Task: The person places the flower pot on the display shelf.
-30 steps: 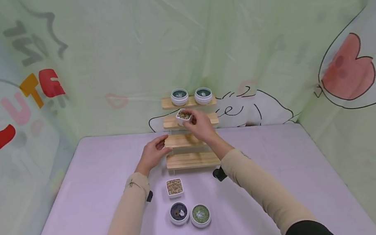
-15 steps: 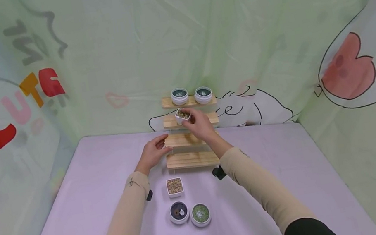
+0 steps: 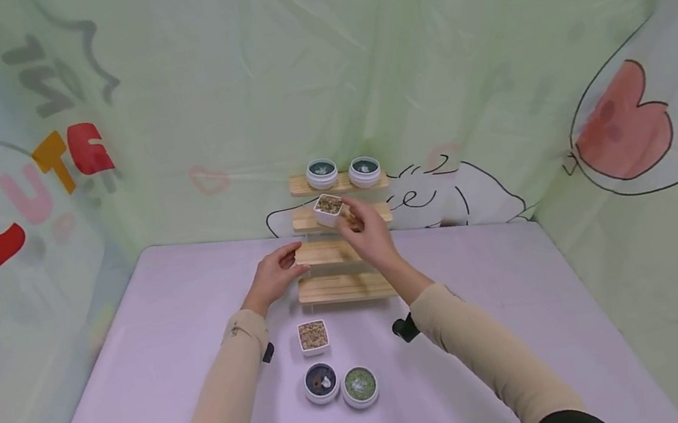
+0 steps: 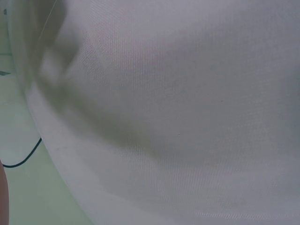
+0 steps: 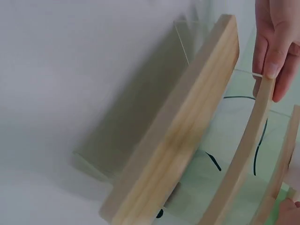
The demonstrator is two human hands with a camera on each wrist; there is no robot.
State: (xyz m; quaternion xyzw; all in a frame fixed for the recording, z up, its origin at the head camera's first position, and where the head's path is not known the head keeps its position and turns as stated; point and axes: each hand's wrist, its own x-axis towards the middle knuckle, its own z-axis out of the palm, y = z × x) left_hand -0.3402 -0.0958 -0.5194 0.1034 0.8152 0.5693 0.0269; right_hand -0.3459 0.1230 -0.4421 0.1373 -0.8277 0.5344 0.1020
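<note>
A small white square pot (image 3: 329, 209) of tan granules stands at the left of the stepped wooden stand (image 3: 347, 287), on its second-highest board. My right hand (image 3: 372, 234) is just right of this pot, fingertips close to its side and not wrapped round it. In the right wrist view, a slim gap shows between those fingers (image 5: 287, 212) and the white pot (image 5: 293, 168). My left hand (image 3: 274, 277) grips the left end of the board below, its thumb (image 5: 273, 68) pressed on the edge. The left wrist view shows mostly pale cloth.
Two round white pots (image 3: 322, 174) stand on the top board. In front of the stand, another square pot (image 3: 313, 337) of granules, a dark-filled round pot (image 3: 321, 382) and a green-filled one (image 3: 360, 387) rest on the lilac tablecloth (image 3: 489, 366). Printed cloth hangs behind.
My right hand has eased off the square pot and drawn slightly right, leaving it on the board with more of it showing. The left hand has stayed on the stand.
</note>
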